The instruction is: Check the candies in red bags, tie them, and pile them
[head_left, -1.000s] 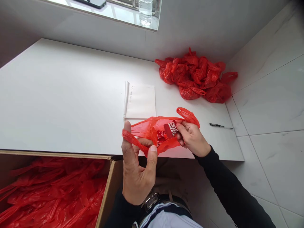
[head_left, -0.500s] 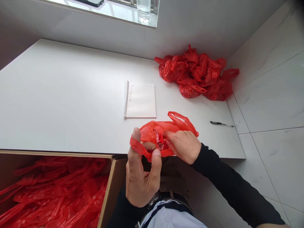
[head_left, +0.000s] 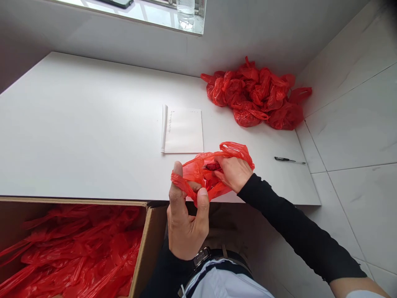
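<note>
A red plastic bag [head_left: 194, 166] hangs open at the front edge of the table. My left hand [head_left: 186, 219] grips its near rim, with one handle looped around a finger and the thumb against the edge. Reaching into the bag's mouth from the right, my right hand [head_left: 234, 171] pinches a small dark red wrapped packet [head_left: 211, 166]. More shiny red wrapped pieces [head_left: 209, 181] show inside the bag below it. The bag's other handle [head_left: 237, 148] stands up behind my right hand.
A heap of knotted red bags [head_left: 248, 93] lies at the back right. A notepad [head_left: 184, 130] rests mid-table, a pen [head_left: 288, 160] near the right wall. At lower left stands a cardboard box [head_left: 141, 248] of red bags. The windowsill holds a clear bottle [head_left: 186, 14].
My right hand has shifted up and slightly left inside the bag, lifting a packet there. The printed packet that lay visible in the bag's mouth no longer shows its printed face.
</note>
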Demonstrator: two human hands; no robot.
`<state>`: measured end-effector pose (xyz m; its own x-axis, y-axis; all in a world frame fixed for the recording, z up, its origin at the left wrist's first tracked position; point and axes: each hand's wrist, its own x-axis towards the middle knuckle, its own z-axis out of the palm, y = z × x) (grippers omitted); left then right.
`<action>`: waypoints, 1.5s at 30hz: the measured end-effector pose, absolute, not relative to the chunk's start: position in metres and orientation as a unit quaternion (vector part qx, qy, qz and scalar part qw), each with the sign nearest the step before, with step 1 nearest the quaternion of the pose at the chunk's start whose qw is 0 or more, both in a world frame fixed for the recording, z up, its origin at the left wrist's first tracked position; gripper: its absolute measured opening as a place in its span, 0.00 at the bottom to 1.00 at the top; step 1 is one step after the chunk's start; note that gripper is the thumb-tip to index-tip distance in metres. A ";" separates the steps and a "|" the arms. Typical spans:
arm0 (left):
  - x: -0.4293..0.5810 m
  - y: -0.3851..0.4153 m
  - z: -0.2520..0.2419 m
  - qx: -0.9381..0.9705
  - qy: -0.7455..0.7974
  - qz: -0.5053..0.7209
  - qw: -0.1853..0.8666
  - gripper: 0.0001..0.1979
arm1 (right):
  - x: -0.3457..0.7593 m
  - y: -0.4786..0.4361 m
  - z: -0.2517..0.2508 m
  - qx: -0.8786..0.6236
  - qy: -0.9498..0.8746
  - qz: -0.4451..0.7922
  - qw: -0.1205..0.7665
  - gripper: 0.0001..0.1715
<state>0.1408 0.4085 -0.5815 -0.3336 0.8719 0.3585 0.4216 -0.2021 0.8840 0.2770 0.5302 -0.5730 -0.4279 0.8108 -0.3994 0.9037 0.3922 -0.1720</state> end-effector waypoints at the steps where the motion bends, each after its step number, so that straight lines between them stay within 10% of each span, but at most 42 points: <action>1: 0.140 0.409 -0.581 0.534 0.603 0.558 0.201 0.43 | 0.280 0.528 -0.571 0.527 0.823 -0.182 0.111 0.14; 7: 0.143 0.418 -0.576 0.520 0.629 0.532 0.224 0.35 | 0.295 0.516 -0.557 0.496 0.704 -0.480 -0.169 0.19; 14: 0.146 0.427 -0.571 0.402 0.598 0.565 0.402 0.36 | 0.294 0.505 -0.562 0.409 0.418 -0.778 -0.230 0.27; 45: 0.139 0.435 -0.565 0.299 0.568 0.612 0.462 0.32 | 0.304 0.499 -0.571 0.426 0.420 -0.748 -0.288 0.13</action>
<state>0.1391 0.4351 -0.5647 -0.3944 0.9052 -0.1586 -0.2251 0.0721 0.9717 0.3039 0.4994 -0.5707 -0.4722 0.7880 -0.3950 -0.0731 -0.4815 -0.8734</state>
